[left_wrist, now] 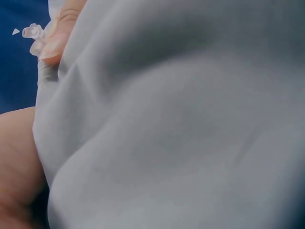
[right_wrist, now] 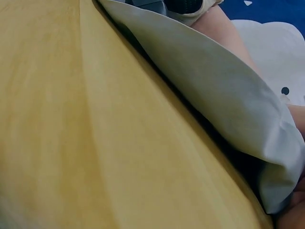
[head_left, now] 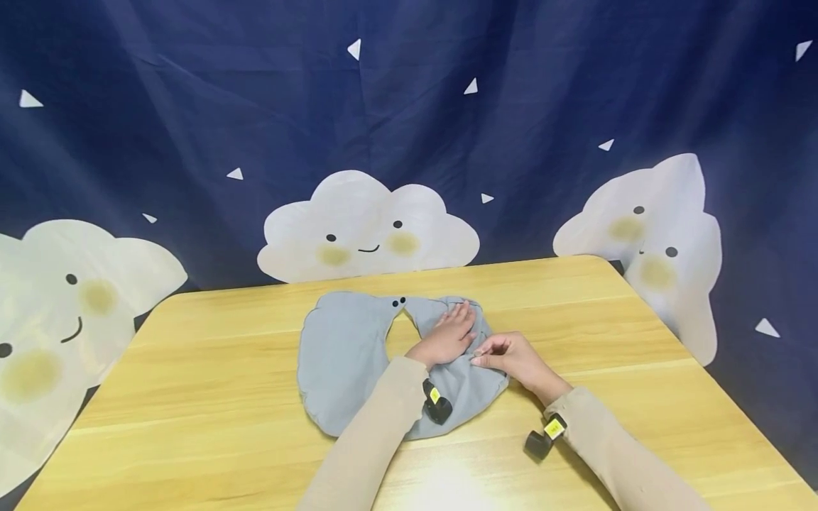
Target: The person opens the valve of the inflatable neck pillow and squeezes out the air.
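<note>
A grey U-shaped inflatable neck pillow (head_left: 341,355) lies on the table, its two ends meeting at the far side by dark snap buttons (head_left: 399,302). Spread over the pillow's right arm, my left hand (head_left: 450,333) presses on the fabric with fingers extended. At the outer right edge my right hand (head_left: 511,358) pinches a small clear plastic valve (left_wrist: 33,31) between thumb and fingers. Creases run through the fabric around the left hand. In the right wrist view, the pillow's edge (right_wrist: 224,90) arches a little above the tabletop, and the right hand's fingers are partly out of frame.
The light wooden table (head_left: 211,397) extends to both sides of the pillow. Behind it hangs a dark blue curtain (head_left: 409,106) printed with smiling clouds and white triangles. Each wrist carries a small black camera (head_left: 437,404).
</note>
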`<state>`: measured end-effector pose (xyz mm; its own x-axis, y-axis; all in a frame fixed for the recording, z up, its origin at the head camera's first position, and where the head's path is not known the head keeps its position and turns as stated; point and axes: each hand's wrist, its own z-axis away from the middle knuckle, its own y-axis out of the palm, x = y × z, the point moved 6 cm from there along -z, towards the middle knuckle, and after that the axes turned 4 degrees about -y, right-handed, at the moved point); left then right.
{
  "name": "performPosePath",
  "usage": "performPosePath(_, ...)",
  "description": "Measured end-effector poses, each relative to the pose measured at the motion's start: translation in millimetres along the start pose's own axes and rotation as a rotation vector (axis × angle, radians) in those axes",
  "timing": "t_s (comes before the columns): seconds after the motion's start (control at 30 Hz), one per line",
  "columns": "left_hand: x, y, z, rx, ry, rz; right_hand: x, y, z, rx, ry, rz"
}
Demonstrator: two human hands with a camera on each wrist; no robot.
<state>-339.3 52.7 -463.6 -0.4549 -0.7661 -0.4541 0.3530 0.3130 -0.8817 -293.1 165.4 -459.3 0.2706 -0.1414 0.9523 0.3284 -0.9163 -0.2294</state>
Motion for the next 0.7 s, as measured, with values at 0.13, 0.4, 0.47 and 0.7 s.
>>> performPosePath(0.13,0.5,2.0,0.1,0.01,-0.016,-0.048,-1.3,1.4,-0.9,0.013,0.005,-0.008)
performPosePath(0.4,-1.4,2.2,-0.9,0.024,-0.046,-0.11,-2.8,-0.5,-2.1,0.012,-0.006,-0.021)
performPosePath(0.47,-2.0,1.5,-0.1,0.026,-0.06,-0.119,-2.2,-0.4,-2.4,0.016,-0.009,-0.021)
performPosePath(0.7,-0.1,3.1,0.1,0.014,-0.065,-0.089,-3.7,0.0,-1.7,0.012,-0.01,-0.021)
